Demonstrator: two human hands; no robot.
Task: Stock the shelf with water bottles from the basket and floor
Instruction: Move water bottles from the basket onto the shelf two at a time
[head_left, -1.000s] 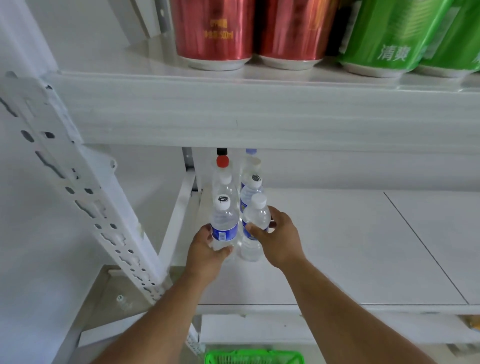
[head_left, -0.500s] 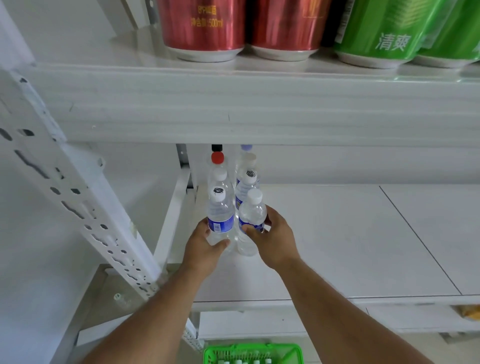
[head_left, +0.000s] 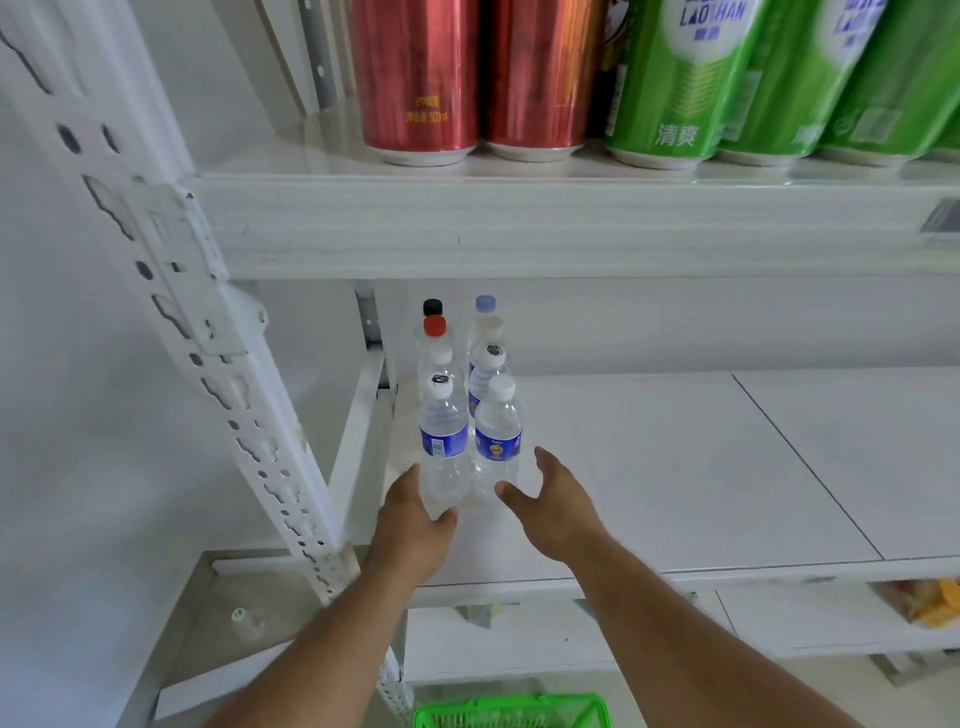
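- The white shelf (head_left: 649, 467) carried two rows of water bottles (head_left: 467, 415) at its far left end, running front to back.
- The upper shelf (head_left: 519, 228), directly above the water bottles, held red cans (head_left: 467, 78), with green cans (head_left: 727, 78) to their right.

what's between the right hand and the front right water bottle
Nothing: in the head view only a short stretch of bare white shelf separates the open right hand from the front right clear plastic water bottle.

Head view, forward and down, near shelf (head_left: 623, 467).
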